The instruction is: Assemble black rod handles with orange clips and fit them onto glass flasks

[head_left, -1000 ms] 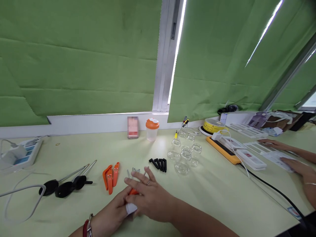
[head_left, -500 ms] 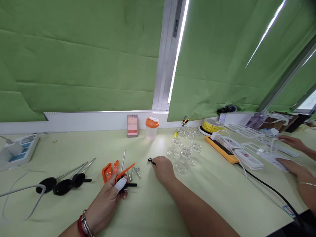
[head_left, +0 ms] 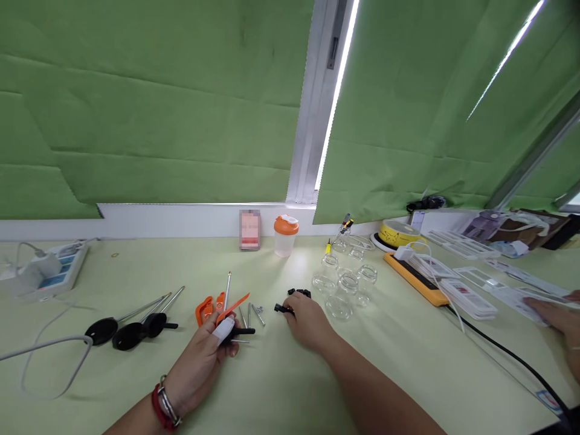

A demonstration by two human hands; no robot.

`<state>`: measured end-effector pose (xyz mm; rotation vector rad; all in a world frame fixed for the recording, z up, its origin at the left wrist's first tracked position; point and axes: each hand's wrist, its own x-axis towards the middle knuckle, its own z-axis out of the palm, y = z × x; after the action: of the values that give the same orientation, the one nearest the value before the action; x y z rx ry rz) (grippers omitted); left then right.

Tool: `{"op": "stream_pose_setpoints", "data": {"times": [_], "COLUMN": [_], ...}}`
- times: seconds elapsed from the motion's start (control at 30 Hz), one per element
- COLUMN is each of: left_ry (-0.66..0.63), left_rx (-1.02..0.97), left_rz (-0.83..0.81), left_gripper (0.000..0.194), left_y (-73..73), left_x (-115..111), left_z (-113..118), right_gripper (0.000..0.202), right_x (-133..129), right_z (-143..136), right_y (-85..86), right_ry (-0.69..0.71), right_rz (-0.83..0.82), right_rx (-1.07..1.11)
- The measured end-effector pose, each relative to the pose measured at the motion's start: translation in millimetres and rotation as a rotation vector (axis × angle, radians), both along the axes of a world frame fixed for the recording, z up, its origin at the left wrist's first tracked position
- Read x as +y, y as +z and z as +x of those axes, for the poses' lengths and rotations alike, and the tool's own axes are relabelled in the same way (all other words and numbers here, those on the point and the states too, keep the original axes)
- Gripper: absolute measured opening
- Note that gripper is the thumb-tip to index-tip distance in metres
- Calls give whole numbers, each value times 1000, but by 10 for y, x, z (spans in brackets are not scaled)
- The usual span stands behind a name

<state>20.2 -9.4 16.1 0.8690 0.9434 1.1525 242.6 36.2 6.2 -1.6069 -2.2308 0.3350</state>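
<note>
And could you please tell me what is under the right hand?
A black piece sticks out from the right hand, with other black pieces visible just beyond it. Anything fully beneath the hand is covered.

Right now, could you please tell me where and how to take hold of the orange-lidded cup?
Probably by the pale body of the orange-lidded cup, below its lid, coming from the near right: it stands upright, looks round, and a pink rectangular item stands to its left, with the white panel behind.
</note>
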Motion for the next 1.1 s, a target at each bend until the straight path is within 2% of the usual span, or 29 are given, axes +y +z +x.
{"op": "stream_pose_setpoints", "data": {"times": [0.13,0.2,0.37,0.57,0.67,0.8,0.9,1.1], "left_ry": [-3,-23,-36,-37,-32,-50,-36,3], "left_rx": [-72,-76,-64,-44,23,143,203,293], "left_rz": [14,31,42,16,31,73,96,113], "left_gripper": [27,25,22,23,21,31,29,30], "left_y": [11,19,16,24,20,-1,6,43], "left_x": [6,2,-14,-17,-22,-33,-44,-60], "left_z": [-2,2,11,28,33,28,29,49], "right_gripper": [13,13,15,16,17,25,29,23], "right_x": [-133,-189,-256,-305,-311,-313,-330,-378], "right_z": [-33,-70,-151,-202,-222,-236,-245,-287], "right_y": [123,143,124,122,99,52,43,101], "right_ry": [216,259,235,253,254,321,354,341], "right_rz": [-48,-70,-142,-110,-107,-92,-104,-163], "right_rx": [275,335,326,327,342,344,331,330]}}
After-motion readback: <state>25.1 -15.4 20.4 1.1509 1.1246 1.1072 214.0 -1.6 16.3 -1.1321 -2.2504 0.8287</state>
